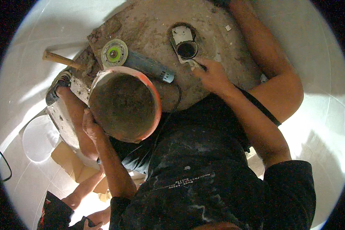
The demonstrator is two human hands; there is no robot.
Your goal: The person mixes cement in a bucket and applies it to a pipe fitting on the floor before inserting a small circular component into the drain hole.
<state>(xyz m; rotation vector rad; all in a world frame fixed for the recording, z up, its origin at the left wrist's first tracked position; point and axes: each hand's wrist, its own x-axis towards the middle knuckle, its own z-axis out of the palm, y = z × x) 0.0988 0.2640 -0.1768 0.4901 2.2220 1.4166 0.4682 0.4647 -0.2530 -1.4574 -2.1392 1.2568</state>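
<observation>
My left hand (92, 126) grips the side of an orange-rimmed bucket (157, 97), which is tilted on my lap side and holds grey-brown mortar (122, 105). On the far side, the fingers of my right hand (214, 76) are closed around a small dark handle (201, 65); the rest of that tool is hard to make out. Just beyond those fingers, a round dark pipe opening (187, 50) sits in a hole in the rough floor, with a pale flat piece (182, 34) behind it.
An angle grinder (147, 67) with a green-centred disc lies behind the bucket, its cable running toward me. A wooden-handled hammer (63, 60) rests at the left. A white round lid (40, 138) and cardboard (71, 161) lie lower left, near another person's arm (86, 186). Pale tiles (322, 50) surround the rough patch.
</observation>
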